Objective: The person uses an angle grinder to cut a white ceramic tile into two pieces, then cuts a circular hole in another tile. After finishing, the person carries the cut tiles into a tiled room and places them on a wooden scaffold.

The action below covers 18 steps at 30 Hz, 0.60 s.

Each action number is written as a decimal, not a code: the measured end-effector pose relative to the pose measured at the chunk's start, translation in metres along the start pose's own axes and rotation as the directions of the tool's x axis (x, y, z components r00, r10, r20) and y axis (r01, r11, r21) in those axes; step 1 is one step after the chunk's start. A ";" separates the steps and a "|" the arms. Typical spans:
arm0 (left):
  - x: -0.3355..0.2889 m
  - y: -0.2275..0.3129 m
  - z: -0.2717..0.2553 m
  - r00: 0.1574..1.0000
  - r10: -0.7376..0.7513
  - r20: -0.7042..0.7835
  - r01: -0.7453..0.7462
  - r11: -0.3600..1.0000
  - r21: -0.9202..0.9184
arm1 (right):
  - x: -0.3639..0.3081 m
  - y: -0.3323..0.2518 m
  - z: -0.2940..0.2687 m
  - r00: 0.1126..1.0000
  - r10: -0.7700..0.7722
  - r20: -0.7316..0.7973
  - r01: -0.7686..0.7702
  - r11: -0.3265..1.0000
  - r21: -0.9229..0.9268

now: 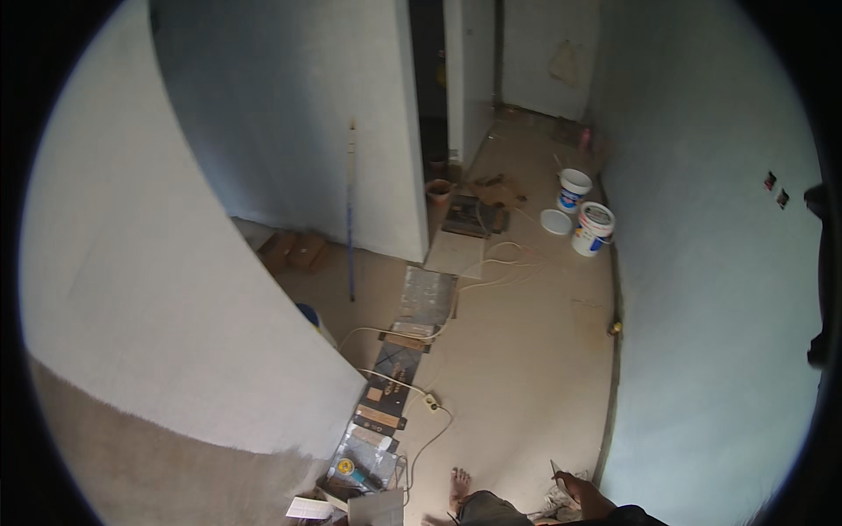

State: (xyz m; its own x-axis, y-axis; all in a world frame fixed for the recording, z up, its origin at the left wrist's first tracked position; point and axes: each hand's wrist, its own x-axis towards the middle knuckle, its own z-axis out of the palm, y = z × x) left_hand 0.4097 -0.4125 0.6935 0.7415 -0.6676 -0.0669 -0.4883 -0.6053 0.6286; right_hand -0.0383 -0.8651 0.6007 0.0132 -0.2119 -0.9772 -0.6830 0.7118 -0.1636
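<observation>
My right hand [574, 486] is at the lower right, low over the floor near the wall. Its fingers are closed around a thin pointed tool [554, 468] whose tip sticks up; what kind it is does not show clearly. A crumpled pale cloth [556, 503] lies right beside and below the hand. To the left of it are my bent knee in dark trousers [493, 508] and my bare foot [459, 484] on the beige floor. My left hand is outside the picture.
A pale cable with a socket block [431, 401] crosses the floor. Flattened cardboard [399, 366] and a grey sheet [427, 295] run along the left wall's end. Two white buckets [594, 230] and a lid [555, 222] stand ahead by the right wall. A blue pole [351, 223] leans at left.
</observation>
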 end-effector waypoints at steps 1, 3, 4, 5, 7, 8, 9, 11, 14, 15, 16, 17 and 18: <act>0.038 0.026 0.007 0.973 -0.156 0.169 0.152 0.988 0.039 | -0.001 0.008 -0.015 0.998 0.039 0.055 -0.044 0.994 0.099; 0.099 0.083 0.019 0.982 -0.117 0.150 0.085 0.975 0.203 | -0.003 0.018 -0.034 0.978 0.206 -0.024 -0.196 0.956 0.216; 0.127 0.110 0.022 0.981 -0.053 0.187 0.012 0.977 0.212 | -0.013 0.028 -0.044 0.972 0.201 -0.123 -0.165 0.952 0.258; 0.155 0.137 0.026 0.990 0.035 0.134 -0.061 0.980 0.191 | -0.018 0.032 -0.050 0.976 0.173 -0.130 -0.124 0.941 0.316; 0.207 0.178 0.028 0.980 0.040 0.194 -0.070 0.987 0.148 | -0.030 0.033 -0.058 0.966 0.236 -0.105 -0.176 0.899 0.400; 0.231 0.195 0.030 0.978 0.033 0.208 -0.068 0.984 0.164 | -0.036 0.031 -0.057 0.975 0.180 -0.131 -0.116 0.911 0.396; 0.253 0.210 0.035 0.979 0.070 0.194 -0.096 0.987 0.127 | -0.036 0.023 -0.051 0.966 0.172 -0.190 -0.079 0.904 0.419; 0.298 0.234 0.046 0.980 0.130 0.150 -0.137 0.990 0.037 | -0.034 -0.010 -0.048 0.967 0.144 -0.210 -0.050 0.917 0.397; 0.367 0.260 0.069 0.979 0.162 0.121 -0.155 0.986 -0.063 | -0.016 -0.103 -0.049 0.973 0.116 -0.200 -0.042 0.939 0.341; 0.393 0.271 0.079 0.976 0.174 0.128 -0.172 0.985 -0.025 | -0.012 -0.144 -0.055 0.975 0.094 -0.201 -0.026 0.948 0.317; 0.418 0.281 0.088 0.971 0.199 0.135 -0.204 0.979 0.017 | -0.009 -0.183 -0.062 0.977 0.073 -0.200 -0.011 0.956 0.295; 0.445 0.294 0.092 0.967 0.176 0.184 -0.192 0.979 0.071 | -0.011 -0.224 -0.073 0.977 0.048 -0.207 0.010 0.962 0.271; 0.471 0.307 0.098 0.957 0.180 0.227 -0.200 0.977 0.070 | -0.014 -0.264 -0.083 0.976 0.019 -0.216 0.037 0.967 0.252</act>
State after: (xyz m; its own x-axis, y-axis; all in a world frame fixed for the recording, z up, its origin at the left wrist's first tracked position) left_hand 0.5639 -0.9559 0.7791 0.5175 -0.8463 -0.1267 -0.6578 -0.4881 0.5736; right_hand 0.0814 -1.1055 0.6690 -0.1585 -0.3379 -0.9277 -0.4763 0.8492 -0.2280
